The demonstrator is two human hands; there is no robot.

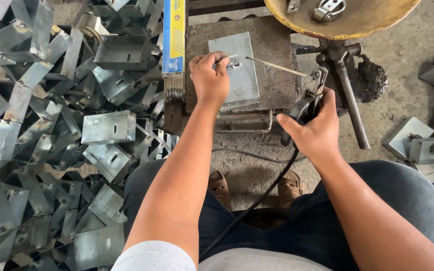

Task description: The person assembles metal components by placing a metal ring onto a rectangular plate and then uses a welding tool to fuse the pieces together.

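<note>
The left hand [210, 80] pinches a small metal piece [233, 62] against the grey sheet-metal box [237, 70] on the worn block [272, 80]. The right hand [317, 131] grips the electrode holder [310, 98] (rod [276, 66] pointing toward that piece).

Shiny silver-grey folded sheet-metal boxes [109, 127] heaped beside the left hand [210, 80]; pale grey flat metal plate [237, 70] under its fingers, on a dull brown-grey block [277, 85]. Blue-and-yellow long carton of welding rods [174, 35] just left of that hand. Black electrode holder [305, 108] and black cable [257, 200] in the right hand [317, 133]. Mustard-yellow round dish [357, 22] beyond it.
</note>
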